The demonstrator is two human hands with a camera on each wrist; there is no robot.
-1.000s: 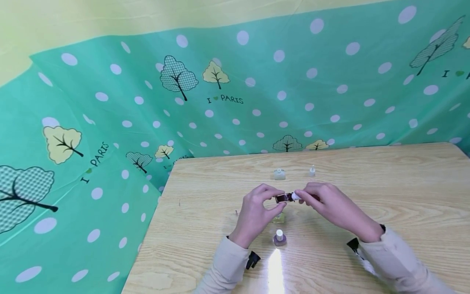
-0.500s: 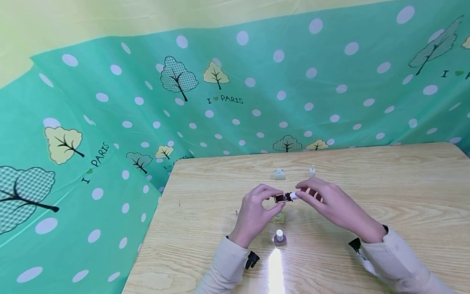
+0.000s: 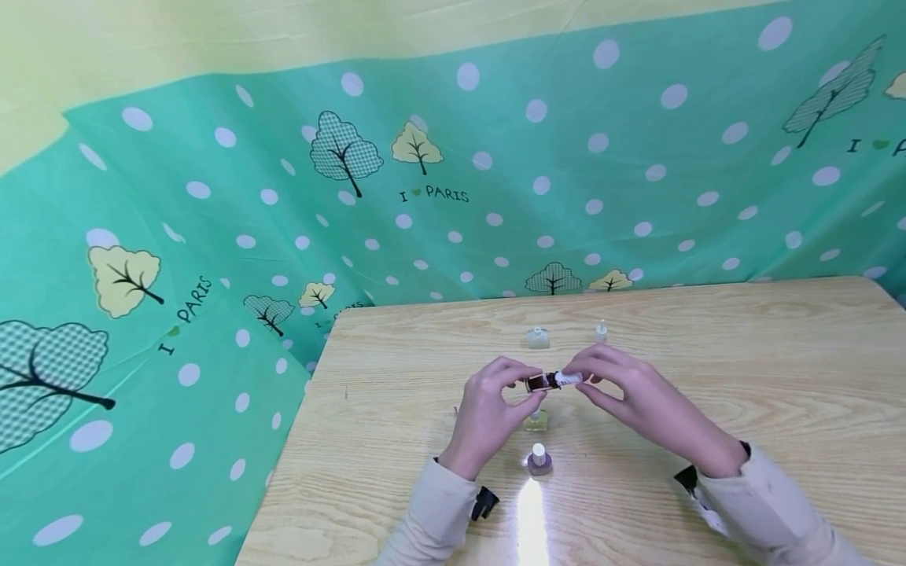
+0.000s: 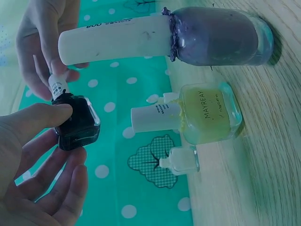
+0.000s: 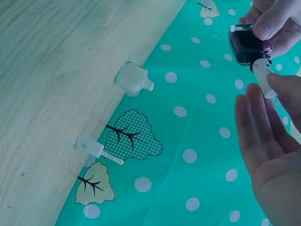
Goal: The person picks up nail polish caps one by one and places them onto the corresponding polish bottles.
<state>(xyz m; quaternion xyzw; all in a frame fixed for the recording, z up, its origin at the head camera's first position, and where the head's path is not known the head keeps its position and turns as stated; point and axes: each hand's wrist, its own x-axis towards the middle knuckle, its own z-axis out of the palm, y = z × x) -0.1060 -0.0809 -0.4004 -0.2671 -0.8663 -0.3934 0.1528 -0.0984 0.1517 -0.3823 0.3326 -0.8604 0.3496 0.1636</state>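
My left hand [image 3: 488, 413] pinches a dark nail polish bottle [image 4: 77, 122] between thumb and fingers, raised above the table and lying nearly sideways. The bottle's white cap [image 5: 263, 77] points right, toward my right hand [image 3: 633, 393]. Thumb and fingertips of that hand are on the cap, with the other fingers fairly straight in the right wrist view. Dark polish is smeared round the bottle's neck. Below the hands, a capped yellow nail polish bottle [image 4: 205, 113] stands on the table, and nearer me a capped purple nail polish bottle [image 4: 216, 37].
Farther back on the wooden table [image 3: 743, 377] stand an uncapped whitish nail polish bottle [image 5: 132, 79] and, to its right, a white cap [image 5: 89, 145] upright with its brush in the air. A green dotted cloth [image 3: 495, 181] hangs behind the table.
My right fingers have shifted round the cap; they spread from it half a second ago and now more of the cap shows. The left hand with the bottle has barely moved.
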